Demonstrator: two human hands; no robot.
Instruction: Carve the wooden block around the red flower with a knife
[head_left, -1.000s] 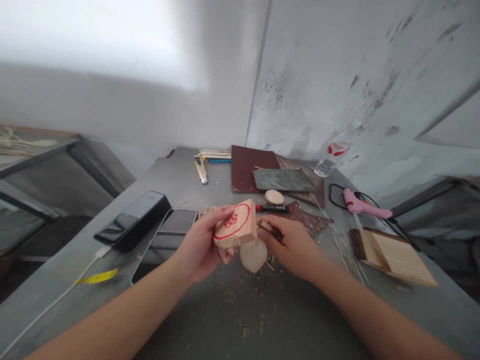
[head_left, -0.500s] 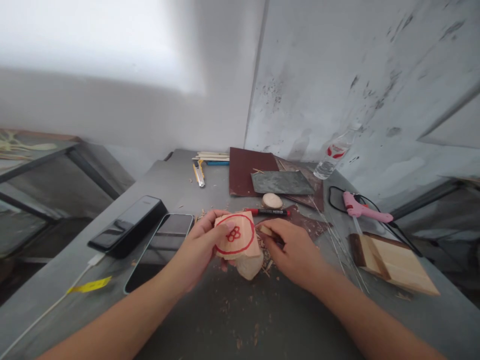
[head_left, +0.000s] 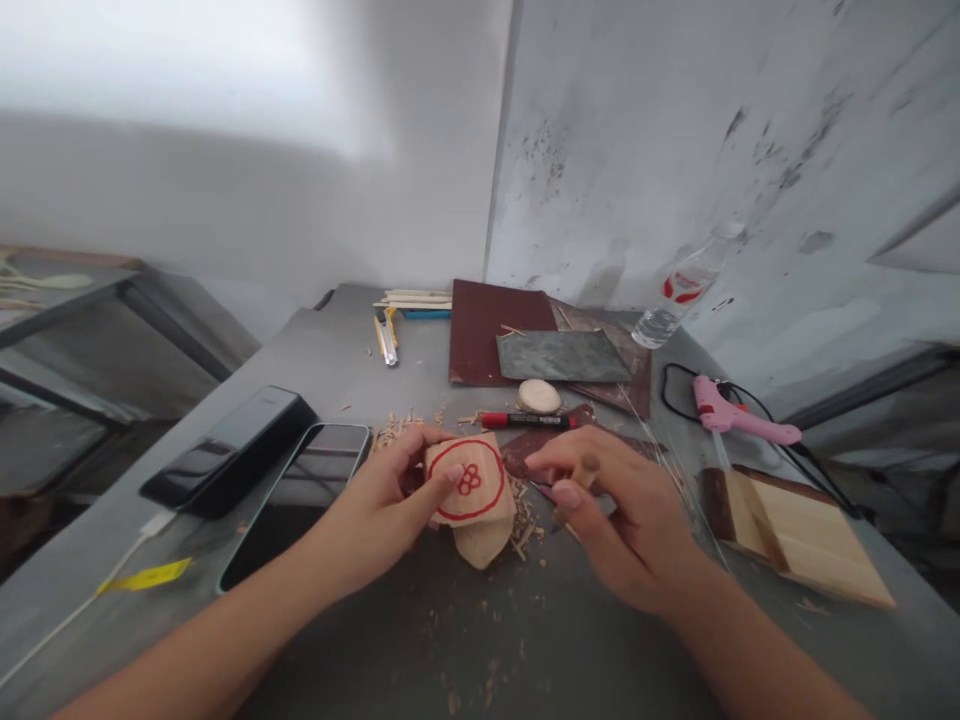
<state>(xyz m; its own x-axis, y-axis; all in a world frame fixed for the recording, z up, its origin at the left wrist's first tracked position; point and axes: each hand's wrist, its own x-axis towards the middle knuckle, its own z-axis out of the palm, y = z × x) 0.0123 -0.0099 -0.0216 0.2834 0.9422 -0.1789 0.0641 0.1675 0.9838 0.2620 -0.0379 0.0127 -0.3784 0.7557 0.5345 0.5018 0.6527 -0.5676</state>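
Note:
My left hand [head_left: 397, 490] is closed on a pale wooden block [head_left: 486, 470], thumb on its top face. A red ring with a small red flower inside it is drawn on that face. Under the block's near edge shows a rounded pale wood piece [head_left: 484, 545]. To the right, apart from the block, my right hand [head_left: 619, 500] is closed around a carving tool with a wooden handle [head_left: 590, 465]. Its thin tip points left toward the block, and the fingers hide most of it. Wood shavings [head_left: 525, 515] lie between the hands.
Behind the block are a red marker [head_left: 527, 421], a round wood slice [head_left: 538, 396] and sandpaper sheets [head_left: 487, 335]. A phone [head_left: 292, 510] and black device [head_left: 229, 450] lie left. A pink glue gun [head_left: 742, 412], wood board [head_left: 799, 535] and bottle [head_left: 686, 290] stand right.
My right hand has drawn back to the right, away from the block, with the carving tool still in it. My left hand keeps hold of the block. The view has shifted slightly.

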